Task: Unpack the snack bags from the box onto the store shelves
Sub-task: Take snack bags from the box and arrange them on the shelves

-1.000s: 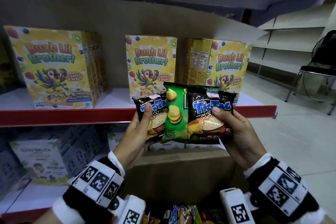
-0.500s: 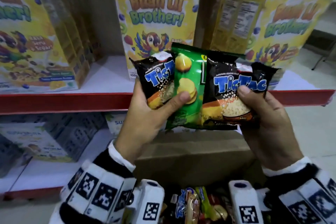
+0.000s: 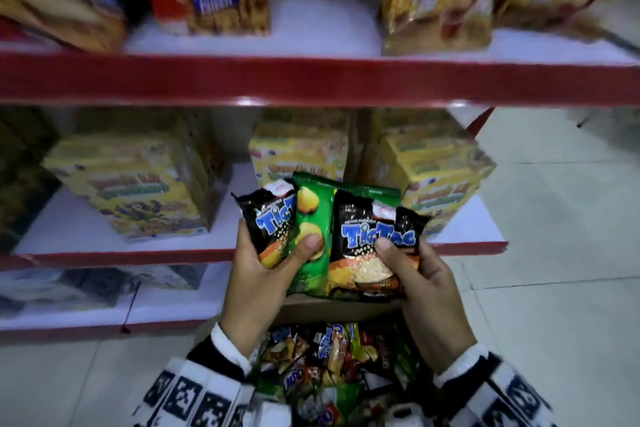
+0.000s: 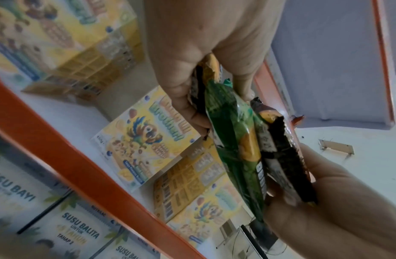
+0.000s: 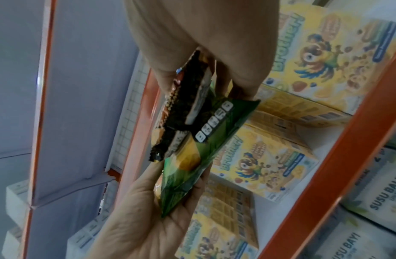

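three snack bags are held fanned in front of the shelves, above the open box [image 3: 346, 310]. each bag's long axis runs roughly upright in the head view, top seams up and printed faces turned toward the camera. the left black bag [image 3: 268, 222] is gripped by the left hand [image 3: 258, 282], its top leaning slightly left. the green bag [image 3: 317, 239] is pinned in the middle under the left thumb, and it stands tallest. the right black bag [image 3: 372, 246] overlaps the green bag's right side and is pinched by the right hand [image 3: 429, 291], thumb pressed on the front.

the box is seen only in the head view, with more snack bags [image 3: 332, 357] heaped inside, directly below the hands. an upper shelf [image 3: 311, 80] carrying blurred red and yellow packs is also seen only there.

in the left wrist view the green bag [image 4: 234, 149] is seen edge-on from below, sandwiched between the black ones, with fingers curled behind. in the right wrist view the back of the green bag [image 5: 192, 157] is shown, with white printed squares. yellow cereal boxes [image 4: 141, 140] are legible on the shelf behind, and white milk boxes [image 4: 66, 227] marked "susu balita" are shown on the shelf below, blurred in the head view.
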Available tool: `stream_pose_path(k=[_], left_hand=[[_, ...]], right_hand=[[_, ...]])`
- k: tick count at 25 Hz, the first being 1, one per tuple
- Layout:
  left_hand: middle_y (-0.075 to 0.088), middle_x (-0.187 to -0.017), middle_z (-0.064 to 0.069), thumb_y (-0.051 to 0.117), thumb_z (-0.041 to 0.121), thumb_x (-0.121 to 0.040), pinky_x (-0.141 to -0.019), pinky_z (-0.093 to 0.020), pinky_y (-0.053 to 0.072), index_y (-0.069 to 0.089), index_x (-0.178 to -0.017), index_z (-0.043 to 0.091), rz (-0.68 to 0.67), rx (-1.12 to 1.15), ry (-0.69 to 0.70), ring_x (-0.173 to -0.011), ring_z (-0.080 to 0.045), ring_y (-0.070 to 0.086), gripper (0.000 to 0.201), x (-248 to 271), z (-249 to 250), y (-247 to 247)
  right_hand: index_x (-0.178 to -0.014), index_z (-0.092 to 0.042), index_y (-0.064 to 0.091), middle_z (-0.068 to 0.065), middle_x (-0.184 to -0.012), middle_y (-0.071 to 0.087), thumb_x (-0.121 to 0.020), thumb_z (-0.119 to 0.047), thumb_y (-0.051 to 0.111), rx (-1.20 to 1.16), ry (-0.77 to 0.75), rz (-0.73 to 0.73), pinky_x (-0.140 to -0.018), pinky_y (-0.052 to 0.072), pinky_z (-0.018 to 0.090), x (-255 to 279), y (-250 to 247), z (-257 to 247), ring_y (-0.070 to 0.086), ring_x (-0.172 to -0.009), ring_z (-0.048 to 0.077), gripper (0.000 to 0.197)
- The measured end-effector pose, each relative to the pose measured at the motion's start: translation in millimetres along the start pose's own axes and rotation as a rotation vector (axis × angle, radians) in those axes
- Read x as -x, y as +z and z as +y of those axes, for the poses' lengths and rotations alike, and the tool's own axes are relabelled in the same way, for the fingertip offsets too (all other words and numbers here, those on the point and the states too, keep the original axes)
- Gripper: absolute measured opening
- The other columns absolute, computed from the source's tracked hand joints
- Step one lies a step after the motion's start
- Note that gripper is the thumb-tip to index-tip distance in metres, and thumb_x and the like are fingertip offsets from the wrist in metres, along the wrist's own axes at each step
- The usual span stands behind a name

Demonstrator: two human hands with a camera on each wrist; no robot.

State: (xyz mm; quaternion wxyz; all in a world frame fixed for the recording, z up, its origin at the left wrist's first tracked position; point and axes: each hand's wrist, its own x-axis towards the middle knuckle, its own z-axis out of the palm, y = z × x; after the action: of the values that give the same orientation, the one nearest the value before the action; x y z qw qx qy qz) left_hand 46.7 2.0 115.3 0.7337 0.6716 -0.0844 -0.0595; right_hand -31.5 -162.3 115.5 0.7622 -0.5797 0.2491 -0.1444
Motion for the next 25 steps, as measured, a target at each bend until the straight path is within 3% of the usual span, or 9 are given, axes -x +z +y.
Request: stream_pose_path(k=[2, 5, 7, 9, 12, 14, 17, 21, 25], left_hand=[[0.061, -0.127, 0.015, 0.076, 0.042, -0.063, -0.102, -0.031, 0.046, 0.045, -0.135, 0.029, -0.031, -0.028, -0.027, -0.117, -0.002, 0.057, 0.080, 16, 56, -3], [0.060, -0.128, 0.015, 0.080, 0.052, -0.062, -0.105, -0.041, 0.044, 0.043, -0.136, 0.031, -0.039, -0.064, -0.049, -0.120, -0.006, 0.056, 0.085, 27, 173, -12], [0.058, -0.132, 0.014, 0.081, 0.059, -0.056, -0.106, -0.043, 0.042, 0.039, -0.138, 0.033, -0.038, -0.059, -0.033, -0.123, -0.008, 0.054, 0.096, 33, 193, -9], [0.060, -0.128, 0.015, 0.081, 0.055, -0.057, -0.101, -0.037, 0.047, 0.041, -0.137, 0.034, -0.032, -0.043, -0.012, -0.117, -0.005, 0.057, 0.092, 28, 237, -10], [0.068, -0.116, 0.012, 0.079, 0.042, -0.056, -0.082, -0.020, 0.054, 0.049, -0.128, 0.029, -0.058, -0.011, 0.102, -0.106, -0.004, 0.064, 0.079, 24, 325, -9], [0.070, -0.112, 0.008, 0.079, 0.037, -0.056, -0.081, -0.022, 0.055, 0.052, -0.124, 0.024, -0.082, 0.034, 0.184, -0.104, -0.008, 0.066, 0.075, 14, 378, -11], [0.070, -0.111, 0.011, 0.078, 0.035, -0.060, -0.079, -0.015, 0.054, 0.051, -0.125, 0.023, -0.106, 0.044, 0.306, -0.102, -0.002, 0.066, 0.071, 3, 439, -12], [0.069, -0.116, 0.003, 0.077, 0.034, -0.060, -0.085, -0.030, 0.057, 0.048, -0.129, 0.019, -0.144, 0.109, 0.352, -0.102, -0.009, 0.067, 0.076, -6, 495, -20], [0.068, -0.114, 0.004, 0.077, 0.039, -0.058, -0.077, -0.022, 0.057, 0.048, -0.128, 0.023, -0.177, 0.089, 0.384, -0.099, -0.007, 0.068, 0.078, -12, 521, -27]], right_hand=[[-0.115, -0.017, 0.065, 0.007, -0.115, 0.069, -0.041, -0.060, 0.087, -0.001, 0.065, -0.054, -0.097, 0.048, 0.048, 28, 5, -45, 0.065, -0.106, 0.025, 0.089], [-0.101, -0.016, 0.070, 0.006, -0.097, 0.074, -0.037, -0.058, 0.089, 0.001, 0.069, -0.138, -0.074, 0.054, 0.033, 71, 23, -156, 0.070, -0.087, 0.020, 0.079], [-0.098, -0.017, 0.072, 0.004, -0.092, 0.075, -0.040, -0.056, 0.089, 0.024, 0.004, -0.181, -0.069, 0.055, 0.029, 83, 27, -180, 0.070, -0.083, 0.019, 0.072], [-0.103, -0.014, 0.070, 0.006, -0.095, 0.075, -0.051, -0.047, 0.085, 0.050, -0.026, -0.201, -0.072, 0.057, 0.030, 92, 36, -229, 0.071, -0.086, 0.022, 0.063], [-0.106, -0.014, 0.069, 0.007, -0.095, 0.075, -0.058, -0.036, 0.076, 0.055, -0.160, -0.234, -0.071, 0.058, 0.033, 114, 61, -319, 0.072, -0.086, 0.023, 0.053], [-0.104, -0.011, 0.069, 0.007, -0.092, 0.075, -0.060, -0.032, 0.076, 0.050, -0.269, -0.271, -0.063, 0.056, 0.026, 123, 77, -369, 0.072, -0.081, 0.021, 0.049], [-0.100, -0.012, 0.068, -0.001, -0.085, 0.074, -0.060, -0.035, 0.077, 0.066, -0.402, -0.268, -0.061, 0.053, 0.021, 131, 99, -422, 0.070, -0.077, 0.015, 0.048], [-0.104, -0.016, 0.069, 0.000, -0.087, 0.073, -0.061, -0.037, 0.077, 0.040, -0.482, -0.259, -0.065, 0.056, 0.028, 144, 128, -467, 0.069, -0.077, 0.016, 0.048], [-0.102, -0.019, 0.070, 0.004, -0.089, 0.074, -0.065, -0.035, 0.077, 0.025, -0.495, -0.249, -0.063, 0.055, 0.027, 154, 141, -485, 0.070, -0.079, 0.020, 0.040]])
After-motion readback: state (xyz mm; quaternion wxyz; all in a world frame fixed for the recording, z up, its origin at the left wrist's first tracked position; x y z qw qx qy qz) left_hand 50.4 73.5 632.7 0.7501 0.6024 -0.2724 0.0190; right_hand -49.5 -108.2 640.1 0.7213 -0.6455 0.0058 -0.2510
